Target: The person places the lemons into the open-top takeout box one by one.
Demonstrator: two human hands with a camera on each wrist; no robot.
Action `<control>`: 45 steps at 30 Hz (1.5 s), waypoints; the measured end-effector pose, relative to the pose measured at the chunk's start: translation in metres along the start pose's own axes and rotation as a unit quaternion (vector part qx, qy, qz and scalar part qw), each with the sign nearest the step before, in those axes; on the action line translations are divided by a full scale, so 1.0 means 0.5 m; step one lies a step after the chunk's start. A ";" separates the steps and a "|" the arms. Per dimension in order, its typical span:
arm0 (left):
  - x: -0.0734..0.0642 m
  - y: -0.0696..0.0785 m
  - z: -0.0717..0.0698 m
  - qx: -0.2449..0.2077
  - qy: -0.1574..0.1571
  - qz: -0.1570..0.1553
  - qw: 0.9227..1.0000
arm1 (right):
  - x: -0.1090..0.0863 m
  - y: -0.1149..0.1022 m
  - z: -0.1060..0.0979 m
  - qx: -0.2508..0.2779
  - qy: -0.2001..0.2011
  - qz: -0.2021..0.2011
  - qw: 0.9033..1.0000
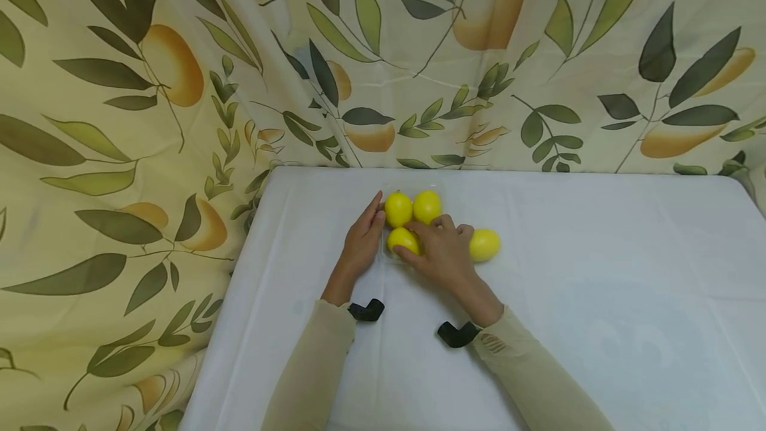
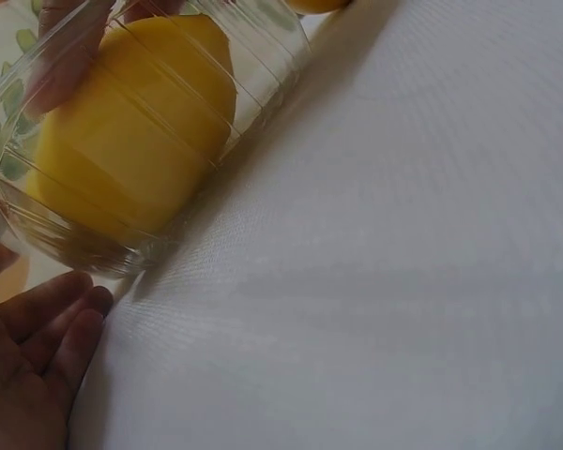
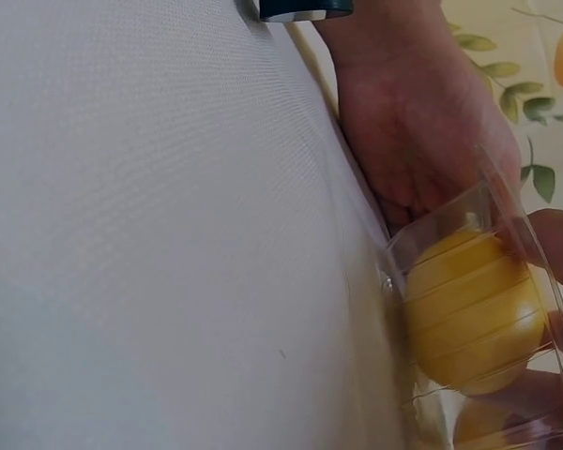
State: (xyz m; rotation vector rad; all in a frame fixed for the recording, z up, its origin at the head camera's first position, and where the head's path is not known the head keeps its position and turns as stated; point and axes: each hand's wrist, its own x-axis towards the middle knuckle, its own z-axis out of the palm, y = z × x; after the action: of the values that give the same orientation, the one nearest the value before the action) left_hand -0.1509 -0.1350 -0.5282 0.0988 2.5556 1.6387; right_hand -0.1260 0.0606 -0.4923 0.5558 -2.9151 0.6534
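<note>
A clear plastic container (image 1: 389, 259) holds yellow lemons: a lemon (image 1: 398, 209) at the back left, another lemon (image 1: 427, 206) at the back right and a front lemon (image 1: 402, 241). My left hand (image 1: 362, 239) rests with extended fingers along the container's left side; in the left wrist view its fingertips (image 2: 70, 309) are by the container's lower edge. My right hand (image 1: 444, 251) reaches over the container, thumb and finger around the front lemon, which shows through the ribbed wall in the right wrist view. The right hand hides the container's front right part.
A loose lemon (image 1: 485, 245) lies on the white tablecloth (image 1: 586, 245), just right of my right hand. Behind and to the left hangs a curtain (image 1: 419, 118) printed with leaves and fruit. Dark wrist-worn pieces (image 1: 458, 334) sit at both cuffs.
</note>
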 end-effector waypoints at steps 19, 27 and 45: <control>-0.002 -0.001 0.004 0.000 0.002 0.006 1.000 | -0.022 0.009 -0.044 0.032 0.030 0.016 0.999; -0.003 0.003 0.003 -0.001 0.001 -0.003 1.000 | -0.032 0.033 -0.084 0.070 0.046 0.042 0.996; -0.001 -0.003 0.000 -0.004 -0.006 -0.006 1.000 | -0.062 0.149 -0.151 0.127 0.022 0.124 0.984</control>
State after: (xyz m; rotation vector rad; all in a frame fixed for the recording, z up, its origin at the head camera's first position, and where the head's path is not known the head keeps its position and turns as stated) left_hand -0.1504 -0.1354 -0.5294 0.0918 2.5347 1.6397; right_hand -0.1232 0.1659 -0.4589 0.1948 -2.9018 1.0643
